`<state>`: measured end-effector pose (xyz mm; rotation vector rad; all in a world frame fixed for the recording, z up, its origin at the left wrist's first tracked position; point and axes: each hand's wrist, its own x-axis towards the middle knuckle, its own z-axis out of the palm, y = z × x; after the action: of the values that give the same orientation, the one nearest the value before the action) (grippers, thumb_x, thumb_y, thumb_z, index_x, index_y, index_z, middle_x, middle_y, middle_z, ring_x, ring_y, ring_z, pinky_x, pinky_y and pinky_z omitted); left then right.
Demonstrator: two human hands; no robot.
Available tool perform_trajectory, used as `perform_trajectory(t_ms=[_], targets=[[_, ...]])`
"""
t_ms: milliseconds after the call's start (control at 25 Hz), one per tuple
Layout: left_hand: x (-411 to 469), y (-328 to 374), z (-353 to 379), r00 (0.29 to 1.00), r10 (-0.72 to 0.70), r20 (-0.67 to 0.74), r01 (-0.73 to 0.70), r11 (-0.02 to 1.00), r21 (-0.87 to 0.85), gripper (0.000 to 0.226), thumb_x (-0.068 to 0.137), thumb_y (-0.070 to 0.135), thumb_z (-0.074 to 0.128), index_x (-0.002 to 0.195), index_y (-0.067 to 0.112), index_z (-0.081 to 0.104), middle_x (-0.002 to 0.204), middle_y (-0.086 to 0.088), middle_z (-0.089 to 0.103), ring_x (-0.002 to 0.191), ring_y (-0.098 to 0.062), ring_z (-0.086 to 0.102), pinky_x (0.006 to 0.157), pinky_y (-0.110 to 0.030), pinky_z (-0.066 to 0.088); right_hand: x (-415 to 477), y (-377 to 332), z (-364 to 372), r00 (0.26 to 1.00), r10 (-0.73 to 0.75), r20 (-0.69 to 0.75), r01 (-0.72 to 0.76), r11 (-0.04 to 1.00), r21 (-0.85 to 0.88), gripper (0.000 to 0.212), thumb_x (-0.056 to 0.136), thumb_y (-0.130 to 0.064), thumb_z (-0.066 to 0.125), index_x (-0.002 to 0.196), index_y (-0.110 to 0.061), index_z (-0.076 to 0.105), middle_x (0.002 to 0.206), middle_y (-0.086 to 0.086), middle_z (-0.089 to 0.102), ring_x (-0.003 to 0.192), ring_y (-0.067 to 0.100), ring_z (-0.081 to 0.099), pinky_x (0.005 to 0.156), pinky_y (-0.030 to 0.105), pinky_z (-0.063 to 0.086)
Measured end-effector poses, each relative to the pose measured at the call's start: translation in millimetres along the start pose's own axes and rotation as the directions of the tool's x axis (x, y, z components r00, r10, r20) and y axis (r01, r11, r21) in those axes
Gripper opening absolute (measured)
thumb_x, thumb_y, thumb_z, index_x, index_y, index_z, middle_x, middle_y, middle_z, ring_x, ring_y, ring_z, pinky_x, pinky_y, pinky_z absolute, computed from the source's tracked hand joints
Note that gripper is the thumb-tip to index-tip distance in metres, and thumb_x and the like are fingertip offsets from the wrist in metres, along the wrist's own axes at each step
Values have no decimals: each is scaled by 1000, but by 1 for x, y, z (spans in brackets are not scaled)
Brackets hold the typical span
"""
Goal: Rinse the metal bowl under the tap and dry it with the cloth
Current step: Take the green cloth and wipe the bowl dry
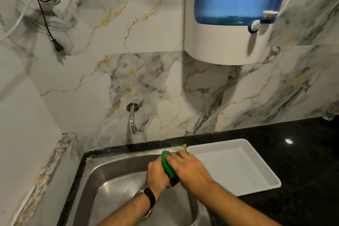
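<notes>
Pressing together over the stainless steel sink (110, 180), the left hand (157, 174) and right hand (190, 169) close their grip on a bright green cloth (167, 166) wrapped over the metal bowl (173, 182) (only a dark sliver shows below the cloth). Both sit just beside the white rectangular plastic tray (238, 167) on the black speckled tabletop (302, 148). Behind them, the chrome wall tap (132, 117) shows no water.
</notes>
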<state>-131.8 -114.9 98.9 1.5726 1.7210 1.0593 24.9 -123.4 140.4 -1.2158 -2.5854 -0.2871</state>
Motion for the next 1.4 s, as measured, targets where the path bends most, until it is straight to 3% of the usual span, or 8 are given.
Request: perform_trajectory(t_ms=[120,240,360,480,600,960,1240,1400], targets=[[9,6,-2,999,19,-51,-21,999,-36,21,97,5,68,89,23,76,78,7,78,71,-1,72,53,-9,51,4,2,12,998,69,-2,-69,998,9,70,84,-16,81,151,-19,58,150,6,64,134,29,65,108,40,58],[11,9,-1,995,12,-100,-20,997,-77,28,88,-3,68,80,22,76,71,7,77,69,-5,70,53,-9,48,7,0,15,886,465,-7,-441,845,304,65,89,-20,76,150,-29,54,140,-4,68,124,19,67,103,34,59],[13,12,-3,986,-12,-166,-21,980,-199,31,84,-6,74,86,25,79,82,20,79,76,3,71,63,-5,51,9,-4,25,557,792,250,-750,350,561,35,97,-19,63,129,-33,57,118,-4,73,101,18,71,85,31,60],[22,6,-9,981,-42,-192,-20,951,-309,30,86,-7,79,90,22,74,89,13,79,79,-5,73,68,-10,56,10,-6,35,346,740,577,-677,-230,700,25,96,-6,54,109,-23,67,103,7,77,88,18,71,64,26,56],[33,5,-21,982,82,-171,-120,966,-230,25,88,-7,78,95,16,73,91,6,76,89,-3,70,77,-11,55,12,-7,39,347,777,526,-567,-273,777,33,94,-2,56,115,-24,70,97,3,76,90,19,73,66,27,56],[59,22,-31,930,368,22,-363,903,229,26,88,-2,66,105,17,73,97,12,63,82,-7,58,72,-7,39,10,12,40,660,724,199,-549,285,786,73,82,-8,74,138,-47,49,116,-24,67,105,-3,66,75,-1,50],[51,21,0,957,80,-278,-145,964,-223,24,90,-10,70,93,13,70,90,-1,71,83,-9,65,74,-23,52,-2,-3,71,505,532,679,-289,-638,714,57,79,4,79,132,-10,65,113,21,80,111,40,76,86,47,66],[40,15,12,967,0,-255,-112,898,-426,26,102,5,67,109,30,65,102,-1,74,93,-6,71,83,-20,59,-1,-10,72,525,464,714,-243,-722,648,48,87,-3,85,131,-9,67,121,26,78,120,46,73,104,58,56]])
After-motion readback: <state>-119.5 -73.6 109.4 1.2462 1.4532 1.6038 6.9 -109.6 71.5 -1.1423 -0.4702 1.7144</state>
